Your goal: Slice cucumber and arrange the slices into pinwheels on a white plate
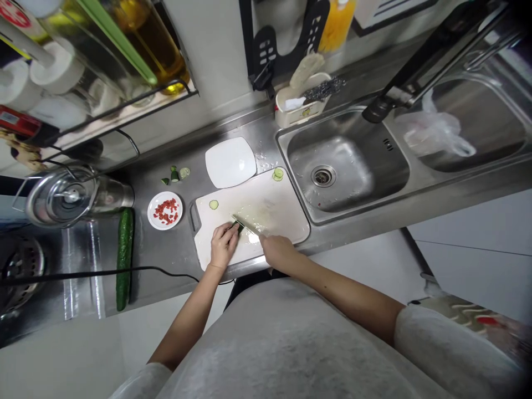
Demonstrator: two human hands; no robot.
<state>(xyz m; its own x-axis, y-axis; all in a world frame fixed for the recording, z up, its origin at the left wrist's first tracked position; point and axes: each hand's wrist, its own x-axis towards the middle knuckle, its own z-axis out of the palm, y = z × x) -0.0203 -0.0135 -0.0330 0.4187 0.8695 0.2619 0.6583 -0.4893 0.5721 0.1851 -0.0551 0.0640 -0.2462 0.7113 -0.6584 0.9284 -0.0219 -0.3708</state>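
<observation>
My right hand (277, 252) is closed round the handle of a kitchen knife (248, 224), whose blade points up and left over the wet white cutting board (286, 213). Against the blade, my left hand (223, 244) presses a dark green cucumber piece (240, 228) to the board with bent fingers that hide most of it. One cucumber slice (213, 204) lies at the board's upper left. A few more slices (277, 174) overlap at its upper right corner.
Behind the board stands a white square plate (231, 163). To the left are a small plate of chopped red pieces (165, 210), cucumber ends (174, 174), a whole cucumber (124, 259) and a black cord (145, 269). A steel sink (349, 166) adjoins the board's right.
</observation>
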